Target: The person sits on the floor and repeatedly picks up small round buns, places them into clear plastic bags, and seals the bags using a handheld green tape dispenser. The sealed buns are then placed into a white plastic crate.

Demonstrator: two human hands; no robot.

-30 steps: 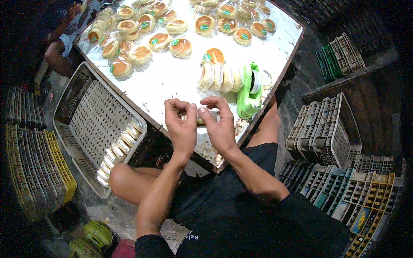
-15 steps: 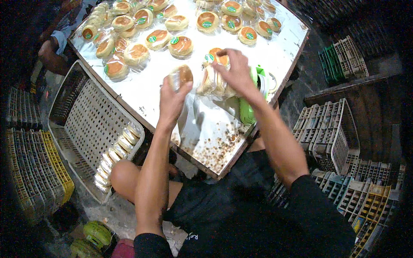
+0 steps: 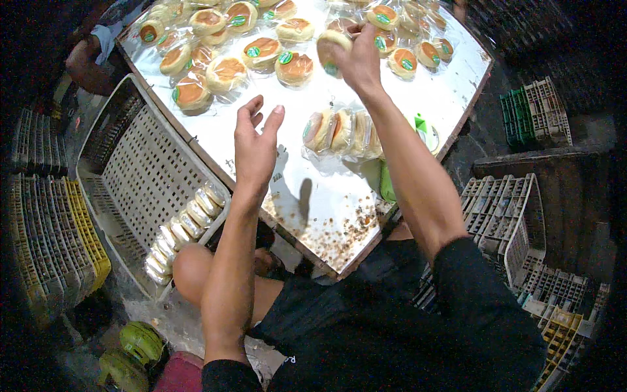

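My right hand (image 3: 360, 62) is closed on a clear-wrapped round bun (image 3: 332, 51), tilted on its side at the edge of the far pile. Above the near part of the white table (image 3: 287, 130), my left hand (image 3: 256, 147) is empty, its thumb and fingers spread. Between my arms, a short row of wrapped buns (image 3: 339, 132) stands on edge, pressed side by side; my right forearm covers its right end. Many more wrapped buns with golden tops and green labels, such as one bun (image 3: 294, 68), lie across the far side. A bright green object (image 3: 388, 184) is partly hidden behind my right forearm.
Left of the table, a grey plastic crate (image 3: 140, 147) leans by my knee, with a row of wrapped buns (image 3: 186, 222) along one side. Stacked crates (image 3: 55, 228) stand at far left, others (image 3: 499, 209) at right. Green round objects (image 3: 140, 343) lie on the floor.
The bun has left my left hand, which is now open. My right hand has moved from the row of buns to the far pile and taken hold of a bun. The view has shifted slightly.
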